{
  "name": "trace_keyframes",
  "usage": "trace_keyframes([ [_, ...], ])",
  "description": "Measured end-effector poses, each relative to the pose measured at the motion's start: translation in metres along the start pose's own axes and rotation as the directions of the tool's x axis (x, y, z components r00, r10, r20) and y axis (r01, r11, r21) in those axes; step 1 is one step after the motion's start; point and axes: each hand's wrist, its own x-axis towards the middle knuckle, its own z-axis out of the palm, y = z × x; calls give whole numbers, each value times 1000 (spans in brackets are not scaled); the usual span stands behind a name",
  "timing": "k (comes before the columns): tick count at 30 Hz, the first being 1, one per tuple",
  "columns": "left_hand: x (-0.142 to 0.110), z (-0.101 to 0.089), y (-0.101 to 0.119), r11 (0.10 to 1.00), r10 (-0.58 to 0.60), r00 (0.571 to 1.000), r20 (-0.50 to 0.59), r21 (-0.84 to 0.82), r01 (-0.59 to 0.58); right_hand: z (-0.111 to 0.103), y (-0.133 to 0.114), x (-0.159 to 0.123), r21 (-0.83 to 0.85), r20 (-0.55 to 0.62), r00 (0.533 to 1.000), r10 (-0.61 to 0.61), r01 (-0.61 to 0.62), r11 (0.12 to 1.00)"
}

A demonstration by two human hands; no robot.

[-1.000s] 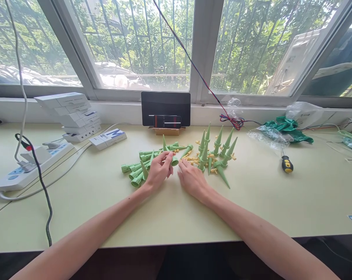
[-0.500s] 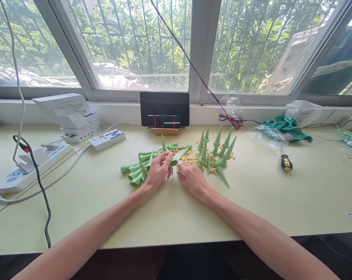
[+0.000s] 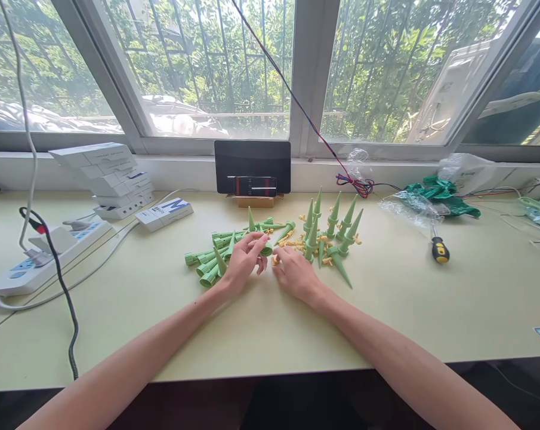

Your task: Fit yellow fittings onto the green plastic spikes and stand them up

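My left hand (image 3: 243, 260) is closed round a green plastic watering spike (image 3: 267, 248); its round open end shows past my fingertips, while the rest is hidden. Facing it, my right hand (image 3: 297, 276) pinches a small yellow valve (image 3: 275, 261), a short gap from the spike. Beside my left hand lie several loose green spikes (image 3: 206, 257), open ends towards me. Beyond my right hand, green spikes with yellow valves fitted (image 3: 333, 216) stand points up, and one leans over on its side. Loose yellow valves (image 3: 292, 241) lie in a small heap between the two groups.
At the back a black tablet (image 3: 252, 161) and a phone (image 3: 255, 186) rest on a stand. White boxes (image 3: 117, 173) and a power strip (image 3: 50, 257) with cables are on the left. To the right lie a screwdriver (image 3: 440, 249) and green plastic wrapping (image 3: 453, 200).
My right hand has shifted very slightly, and the yellow valve at its fingertips shows a little more. My left hand keeps its hold on the spike.
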Motion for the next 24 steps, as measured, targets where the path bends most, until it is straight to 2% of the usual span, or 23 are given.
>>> trace_keyframes([
  [10,-3,-3,5,996,-78,994,80,48,74,2,7,1,92,30,1000,-10,7,996],
  [18,-1,-3,1,987,-107,985,137,-103,121,5,10,2,200,-30,999,-29,34,979],
  [24,1,-4,-3,978,-132,980,146,-145,153,4,9,2,255,-80,996,-35,54,965],
])
